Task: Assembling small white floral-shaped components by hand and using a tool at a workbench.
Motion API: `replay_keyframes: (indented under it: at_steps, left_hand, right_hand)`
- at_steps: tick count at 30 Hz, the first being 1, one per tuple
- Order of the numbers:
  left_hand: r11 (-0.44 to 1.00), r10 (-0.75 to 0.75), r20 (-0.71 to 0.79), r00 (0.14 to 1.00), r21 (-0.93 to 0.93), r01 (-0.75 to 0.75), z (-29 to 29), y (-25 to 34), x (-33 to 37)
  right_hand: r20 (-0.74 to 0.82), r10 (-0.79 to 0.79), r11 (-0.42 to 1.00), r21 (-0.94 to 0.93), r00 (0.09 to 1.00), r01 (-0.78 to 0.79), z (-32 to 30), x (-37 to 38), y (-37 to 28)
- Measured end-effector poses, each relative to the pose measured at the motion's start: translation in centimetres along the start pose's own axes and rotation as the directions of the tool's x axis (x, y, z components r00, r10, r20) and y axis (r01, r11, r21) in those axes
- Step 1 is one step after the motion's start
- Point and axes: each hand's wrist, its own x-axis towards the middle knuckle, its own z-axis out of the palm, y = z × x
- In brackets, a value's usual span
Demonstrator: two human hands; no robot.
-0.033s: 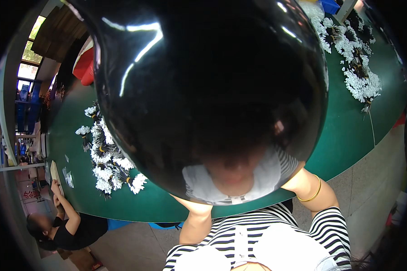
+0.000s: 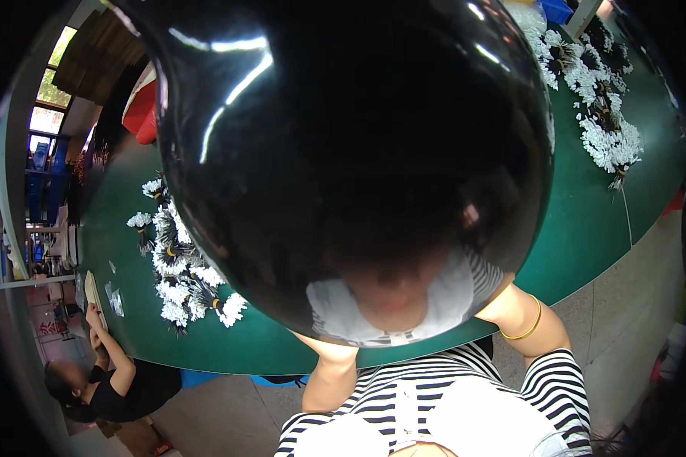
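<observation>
A large glossy black rounded object (image 2: 358, 167), like a dome or balloon, fills the middle of the head view. Bright streaks and a reflection of the wearer's clothing show on its surface. From the lower edge my left forearm (image 2: 331, 377) and my right forearm (image 2: 530, 316) reach up behind it. A gold bangle (image 2: 524, 324) circles the right one. Both hands are covered by the black object, so neither their fingers nor anything they hold can be seen. Left of it, bundles of small white-tipped black stems (image 2: 175, 263) lie on the green table (image 2: 183, 343).
More white-tipped bundles (image 2: 610, 141) are spread at the table's far right. A red object (image 2: 141, 114) stands at the back left. To the left, another person (image 2: 103, 388) in black rests their hands at the table edge, near small clear packets (image 2: 114, 301).
</observation>
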Motion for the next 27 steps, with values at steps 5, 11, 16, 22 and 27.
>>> replay_keyframes:
  at_steps: [5,11,16,22,27]
  left_hand:
    - [0.996,0.011,-0.009,1.000,0.085,-0.010,0.3,0.1,-0.3]
    - [0.997,-0.052,-0.042,0.998,-0.060,0.049,0.2,-0.1,-0.6]
    - [0.999,0.011,-0.049,0.999,0.045,-0.009,0.3,0.0,-0.6]
    - [0.995,-0.095,-0.117,0.989,0.025,0.098,0.9,1.0,0.4]
    - [0.825,-0.438,0.181,0.881,-0.307,0.474,-1.2,0.3,0.1]
  right_hand:
    - [-0.023,-0.062,0.997,-0.053,0.998,0.061,0.1,-0.1,0.1]
    - [-0.039,-0.086,0.995,-0.051,0.995,0.084,0.2,-0.1,0.1]
    - [-0.007,-0.032,0.999,-0.032,0.999,0.031,-0.1,0.0,-0.1]
    - [0.054,0.042,0.993,-0.114,0.998,-0.036,-0.1,0.1,-0.3]
    - [0.018,0.246,0.959,0.137,0.969,-0.246,-0.4,0.7,-0.2]
